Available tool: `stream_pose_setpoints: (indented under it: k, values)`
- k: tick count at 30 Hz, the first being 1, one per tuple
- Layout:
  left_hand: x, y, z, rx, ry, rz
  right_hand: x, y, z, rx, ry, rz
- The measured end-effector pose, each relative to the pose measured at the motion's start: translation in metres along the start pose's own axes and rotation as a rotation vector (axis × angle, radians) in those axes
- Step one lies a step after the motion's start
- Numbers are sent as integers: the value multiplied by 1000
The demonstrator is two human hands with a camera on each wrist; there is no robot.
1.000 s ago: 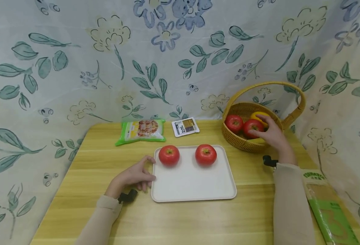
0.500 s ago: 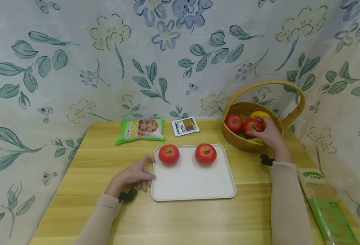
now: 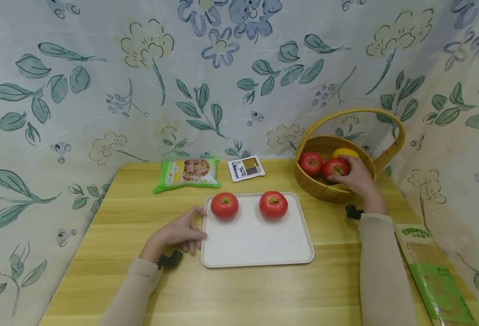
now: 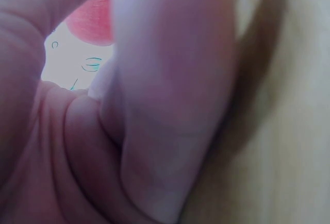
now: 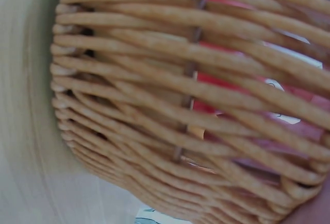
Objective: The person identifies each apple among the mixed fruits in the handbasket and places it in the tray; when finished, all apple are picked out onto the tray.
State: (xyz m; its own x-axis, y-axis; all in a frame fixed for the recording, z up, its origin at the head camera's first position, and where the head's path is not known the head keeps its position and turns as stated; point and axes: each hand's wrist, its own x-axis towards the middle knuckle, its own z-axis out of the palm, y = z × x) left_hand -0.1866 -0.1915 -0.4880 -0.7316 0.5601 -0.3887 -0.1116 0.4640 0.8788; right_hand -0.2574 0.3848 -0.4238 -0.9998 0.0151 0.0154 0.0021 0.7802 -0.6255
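My right hand (image 3: 359, 175) reaches into the wicker basket (image 3: 318, 192) at the back right. Its thumb and fingers grip a red apple (image 3: 336, 167) there. A second red apple (image 3: 310, 164) lies to the left in the basket, with a yellow fruit (image 3: 345, 153) behind. In the right wrist view the woven wall (image 5: 129, 90) hides most of the grip. My left hand (image 3: 178, 231) rests at the left rim of the white tray (image 3: 259, 244), thumb and index fingertips touching the edge, fingers loosely bent. Two red apples (image 3: 225, 206) (image 3: 273, 205) sit along the tray's far side.
A green-edged food packet (image 3: 190, 173) lies at the back left of the wooden table (image 3: 239, 294). Beside it is a small white packet (image 3: 246, 168). A long green and brown package (image 3: 436, 276) lies along the right edge. The basket's tall handle (image 3: 353, 113) arches above the fruit.
My right hand has shifted slightly leftward and toward me at the apple, its thumb now at the apple's near side. The left hand and tray hold still.
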Motion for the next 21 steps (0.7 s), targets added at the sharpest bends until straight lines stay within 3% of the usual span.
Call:
stream_pose_setpoints:
  k: [21]
  values:
    - [0,0,1,-8,10,-6,3,1,9,-104,50,6]
